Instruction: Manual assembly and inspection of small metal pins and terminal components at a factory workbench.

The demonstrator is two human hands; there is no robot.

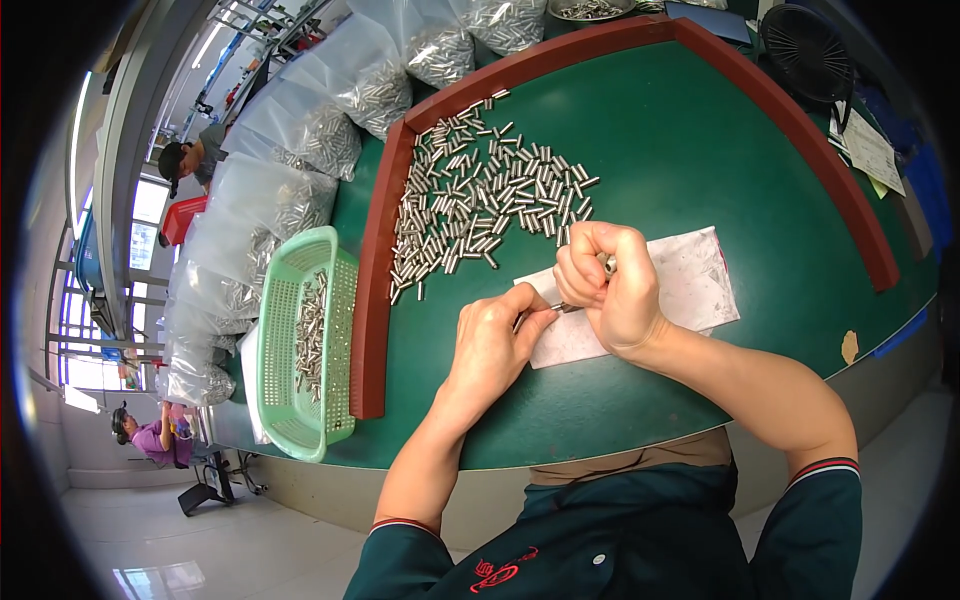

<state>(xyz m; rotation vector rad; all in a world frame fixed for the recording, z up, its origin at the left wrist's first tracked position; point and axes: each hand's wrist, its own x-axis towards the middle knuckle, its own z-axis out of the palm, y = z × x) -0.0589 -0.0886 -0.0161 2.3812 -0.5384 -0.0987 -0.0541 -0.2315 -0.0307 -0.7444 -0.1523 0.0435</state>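
Note:
My left hand point(497, 335) is closed in a pinch at the left end of a pale, stained cloth point(690, 270), with a small metal cylinder point(520, 321) partly showing between thumb and forefinger. Close beside it, my right hand point(612, 290) is wrapped in a fist around a slim metal tool point(608, 264). Only bits of that tool show; its thin tip meets the left fingertips, and its kind is hidden by my fingers. Beyond both hands a wide spread of short shiny metal cylinders point(475, 195) lies on the green table point(690, 140).
A red-brown raised border point(372, 330) frames the table's left, far and right sides. Left of it stands a green perforated basket point(270, 350) holding metal cylinders. Clear bags point(325, 135) of metal parts line the far left. A black fan point(805, 52) and papers point(868, 150) sit far right.

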